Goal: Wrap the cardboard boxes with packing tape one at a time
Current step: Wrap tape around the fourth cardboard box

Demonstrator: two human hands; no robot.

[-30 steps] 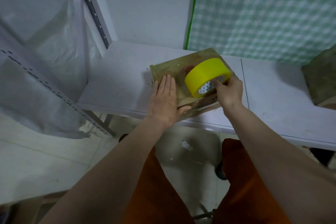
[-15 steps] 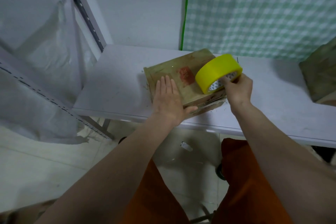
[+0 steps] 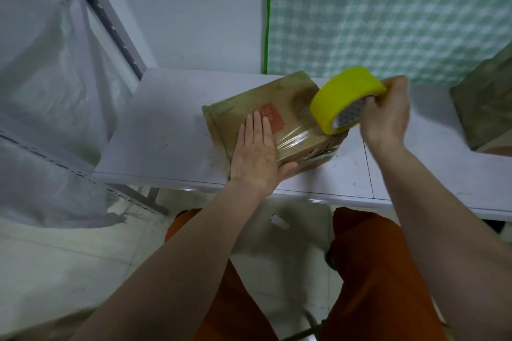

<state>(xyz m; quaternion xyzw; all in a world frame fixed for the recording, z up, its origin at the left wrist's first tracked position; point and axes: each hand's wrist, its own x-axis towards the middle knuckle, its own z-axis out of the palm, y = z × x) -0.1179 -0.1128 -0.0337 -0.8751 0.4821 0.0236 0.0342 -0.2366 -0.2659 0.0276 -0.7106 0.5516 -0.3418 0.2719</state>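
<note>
Brown cardboard box (image 3: 279, 108) lying askew on white desk (image 3: 166, 124) — left hand (image 3: 256, 152) flat on top, right hand (image 3: 386, 112) gripping yellow tape roll (image 3: 342, 95), second brown box (image 3: 487, 108) far right.

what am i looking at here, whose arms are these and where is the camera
There is no machine here. The camera is worn on a person's head and looks down, so the two bare arms reaching in from the bottom are that person's own. They sit or stand at a white table. On it lies a cardboard box. The left hand lies flat on top of the box, pressing it down. The right hand holds a yellow roll of tape at the box's right edge, and a clear strip of tape stretches from the roll across the box top. At the far right edge of the picture part of another box shows.
</note>
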